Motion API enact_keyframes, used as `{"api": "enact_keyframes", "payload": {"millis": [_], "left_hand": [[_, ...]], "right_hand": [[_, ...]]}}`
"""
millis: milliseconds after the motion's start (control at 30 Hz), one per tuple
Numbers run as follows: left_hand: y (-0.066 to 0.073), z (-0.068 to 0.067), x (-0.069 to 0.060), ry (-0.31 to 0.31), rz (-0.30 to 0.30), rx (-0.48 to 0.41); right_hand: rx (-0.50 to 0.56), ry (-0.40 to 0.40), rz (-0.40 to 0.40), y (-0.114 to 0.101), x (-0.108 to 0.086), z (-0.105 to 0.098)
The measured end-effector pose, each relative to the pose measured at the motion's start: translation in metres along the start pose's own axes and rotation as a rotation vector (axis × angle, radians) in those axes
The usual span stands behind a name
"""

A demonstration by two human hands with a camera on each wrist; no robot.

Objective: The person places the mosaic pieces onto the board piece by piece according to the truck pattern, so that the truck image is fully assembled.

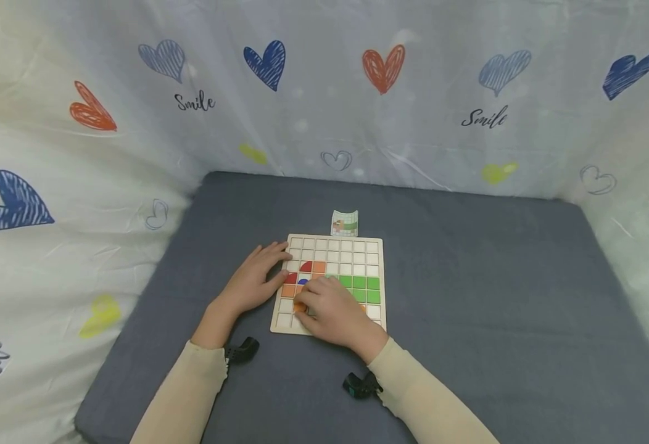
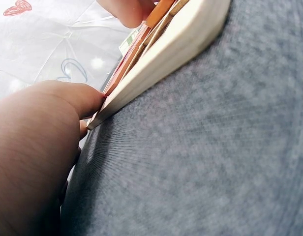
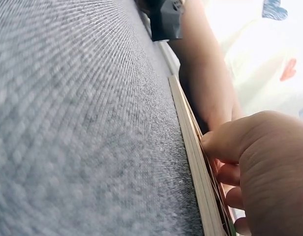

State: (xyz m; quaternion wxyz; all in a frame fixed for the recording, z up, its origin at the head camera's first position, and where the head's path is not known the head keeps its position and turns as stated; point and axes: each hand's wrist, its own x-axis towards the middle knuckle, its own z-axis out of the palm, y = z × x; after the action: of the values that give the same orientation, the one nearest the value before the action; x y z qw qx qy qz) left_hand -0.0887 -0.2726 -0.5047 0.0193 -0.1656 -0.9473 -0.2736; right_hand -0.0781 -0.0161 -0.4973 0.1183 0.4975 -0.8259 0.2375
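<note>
A wooden grid board (image 1: pixel 347 256) lies on the grey surface, with coloured tiles in some of its cells. My left hand (image 1: pixel 252 280) rests along the board's left edge, fingers spread; in the left wrist view its thumb (image 2: pixel 87 100) touches the rim. Over the lower left cells, my right hand (image 1: pixel 332 311) pinches an orange tile (image 1: pixel 300 306) between thumb and fingers. Red quarter-round tiles (image 1: pixel 306 267), a blue piece (image 1: pixel 303 282) and green tiles (image 1: pixel 359 282) sit in the grid. The right hand hides part of the middle rows.
A small pattern card (image 1: pixel 344 223) stands just beyond the board's far edge. Grey cloth (image 1: pixel 496 308) covers the table. A white curtain (image 1: pixel 324 111) printed with hearts hangs behind and at the sides. Each wrist carries a black device (image 1: pixel 360 385).
</note>
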Motion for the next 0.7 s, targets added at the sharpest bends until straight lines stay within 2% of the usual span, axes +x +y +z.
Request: {"api": "enact_keyframes", "payload": {"millis": [267,467,600,700], "left_hand": [[0.000,-0.004,-0.003,0.010,-0.011,-0.008],[-0.002,-0.003,-0.006,-0.004,-0.025,0.006],[-0.003,-0.002,-0.007,-0.002,-0.028,0.007],[-0.002,-0.002,-0.006,0.001,-0.024,0.008]], "right_hand": [[0.015,0.026,-0.023,0.000,0.000,0.002],[0.028,0.014,-0.041,-0.003,-0.004,-0.002],[0.029,0.026,-0.054,-0.001,-0.007,-0.012],[0.003,0.045,-0.026,0.008,-0.010,-0.029]]}}
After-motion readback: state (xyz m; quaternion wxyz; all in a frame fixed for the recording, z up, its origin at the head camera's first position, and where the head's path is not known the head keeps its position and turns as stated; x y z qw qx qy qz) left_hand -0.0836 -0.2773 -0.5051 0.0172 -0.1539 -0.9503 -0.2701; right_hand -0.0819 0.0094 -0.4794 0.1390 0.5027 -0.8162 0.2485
